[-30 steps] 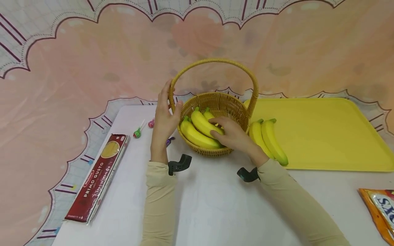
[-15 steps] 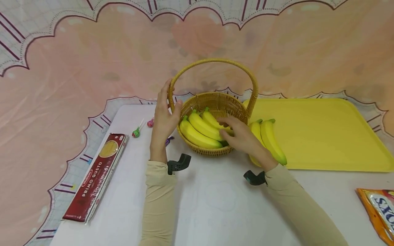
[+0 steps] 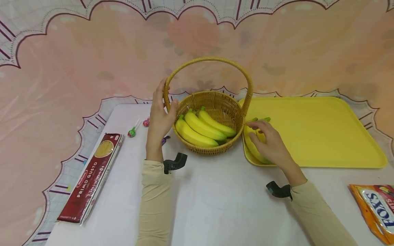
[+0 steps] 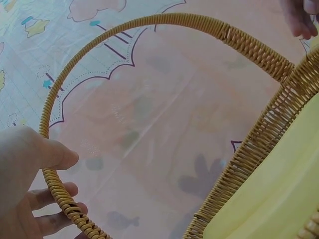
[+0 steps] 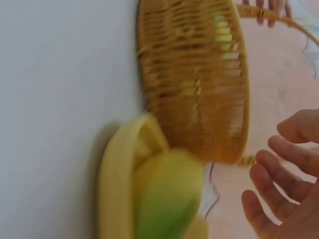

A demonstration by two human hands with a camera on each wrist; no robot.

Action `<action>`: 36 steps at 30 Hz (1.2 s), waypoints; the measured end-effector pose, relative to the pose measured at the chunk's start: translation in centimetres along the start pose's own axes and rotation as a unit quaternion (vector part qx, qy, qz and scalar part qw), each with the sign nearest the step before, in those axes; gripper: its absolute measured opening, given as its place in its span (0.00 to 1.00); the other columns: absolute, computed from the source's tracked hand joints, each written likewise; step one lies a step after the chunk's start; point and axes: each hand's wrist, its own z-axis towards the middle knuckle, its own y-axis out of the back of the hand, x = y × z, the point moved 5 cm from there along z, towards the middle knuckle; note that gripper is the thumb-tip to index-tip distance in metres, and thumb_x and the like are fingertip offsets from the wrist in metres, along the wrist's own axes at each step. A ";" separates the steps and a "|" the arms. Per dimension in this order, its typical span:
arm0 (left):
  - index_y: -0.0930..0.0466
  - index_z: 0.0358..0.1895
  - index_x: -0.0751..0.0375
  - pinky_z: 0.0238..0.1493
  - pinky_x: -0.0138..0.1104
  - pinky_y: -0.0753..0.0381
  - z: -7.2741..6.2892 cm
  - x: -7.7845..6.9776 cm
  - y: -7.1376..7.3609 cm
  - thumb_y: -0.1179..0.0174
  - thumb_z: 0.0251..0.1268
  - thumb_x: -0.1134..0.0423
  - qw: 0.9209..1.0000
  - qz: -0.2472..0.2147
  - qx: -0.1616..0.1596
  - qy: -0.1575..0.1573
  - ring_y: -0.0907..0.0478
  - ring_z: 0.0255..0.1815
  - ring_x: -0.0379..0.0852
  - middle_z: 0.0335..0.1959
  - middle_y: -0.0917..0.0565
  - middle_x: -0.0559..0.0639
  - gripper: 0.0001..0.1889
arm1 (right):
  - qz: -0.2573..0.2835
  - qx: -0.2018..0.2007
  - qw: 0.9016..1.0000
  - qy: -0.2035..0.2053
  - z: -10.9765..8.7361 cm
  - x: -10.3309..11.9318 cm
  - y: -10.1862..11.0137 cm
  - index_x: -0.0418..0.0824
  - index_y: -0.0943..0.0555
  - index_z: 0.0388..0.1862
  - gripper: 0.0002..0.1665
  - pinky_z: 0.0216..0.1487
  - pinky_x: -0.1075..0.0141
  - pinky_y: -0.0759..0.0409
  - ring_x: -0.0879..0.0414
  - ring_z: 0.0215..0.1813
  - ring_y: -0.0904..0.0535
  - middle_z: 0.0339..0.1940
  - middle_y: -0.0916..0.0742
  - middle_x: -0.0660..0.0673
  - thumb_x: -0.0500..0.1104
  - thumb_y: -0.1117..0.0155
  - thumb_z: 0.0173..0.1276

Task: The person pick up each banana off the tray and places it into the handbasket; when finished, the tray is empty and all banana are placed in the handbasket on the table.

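Note:
A woven wicker basket (image 3: 212,150) with a tall arched handle (image 3: 209,59) stands on the white table. Several yellow bananas (image 3: 203,127) with green tips lie side by side inside it. My left hand (image 3: 160,119) holds the handle near its left base; in the left wrist view the thumb and fingers are on either side of it. My right hand (image 3: 272,143) is over the bananas (image 3: 253,147) at the left end of the yellow tray (image 3: 323,133), partly hiding them. In the right wrist view its fingers (image 5: 269,184) are spread and bent slightly, with nothing between them.
On the left lies a red spaghetti packet (image 3: 92,177). Near the left forearm are a green lollipop (image 3: 131,132), a pink lollipop (image 3: 146,122) and a purple-wrapped sweet (image 3: 165,140). An orange Fox's packet (image 3: 377,212) lies at the right edge.
The right hand has let go of a banana inside the basket and moved right, out of the basket to above the tray's bananas. The left hand stays on the handle.

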 end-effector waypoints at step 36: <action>0.49 0.74 0.44 0.59 0.48 0.29 -0.3 0.2 0.0 0.48 0.67 0.62 1.000 0.011 -0.003 -0.020 0.33 0.62 0.51 0.64 0.33 0.57 0.33 | -0.037 0.069 0.987 -0.139 -5.3 -4.6 2.4 0.36 0.43 0.73 0.37 0.54 0.43 0.27 0.36 0.58 0.30 0.63 0.28 0.31 0.51 0.47 0.71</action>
